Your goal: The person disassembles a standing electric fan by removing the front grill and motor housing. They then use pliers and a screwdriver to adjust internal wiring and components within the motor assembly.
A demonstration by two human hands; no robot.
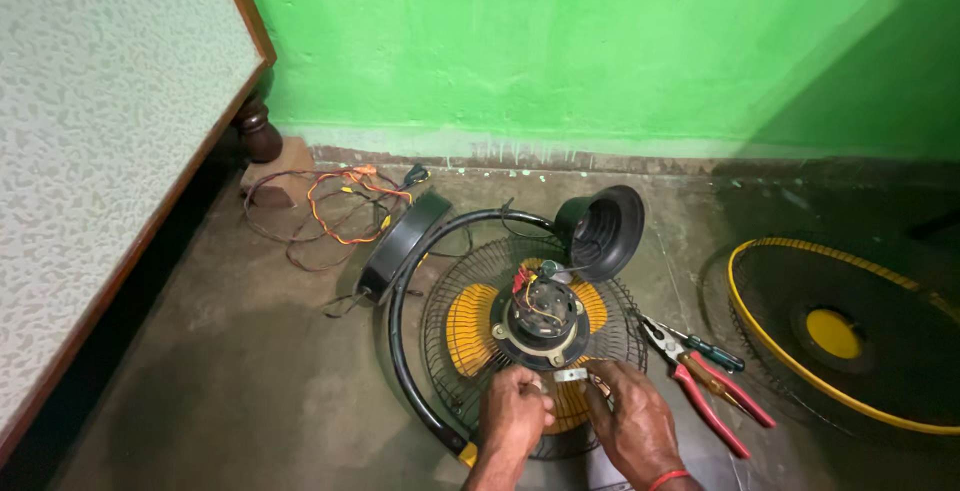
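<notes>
Where the floor meets the left edge of the view, a bed with a pale patterned cover is seen, its turned wooden leg standing at the foot of the green wall. Just right of the leg, a tangle of red, yellow and dark wires is spread near the wall edge of the floor. Next to it, a black round housing is tilted on its rim against a curved black tube. At the middle of the floor, a wire fan guard is laid flat, with yellow blades beneath it and an exposed motor at its centre; a black cone-shaped cover rests behind the motor. At the near edge of the guard, the left hand and the right hand are brought together, fingers closed in a pinch on a small pale metal part held between them. Right of the hands, red-handled pliers and a green-handled screwdriver are laid side by side. Toward the right edge, a second guard with a yellow rim and yellow centre cap is shown.
</notes>
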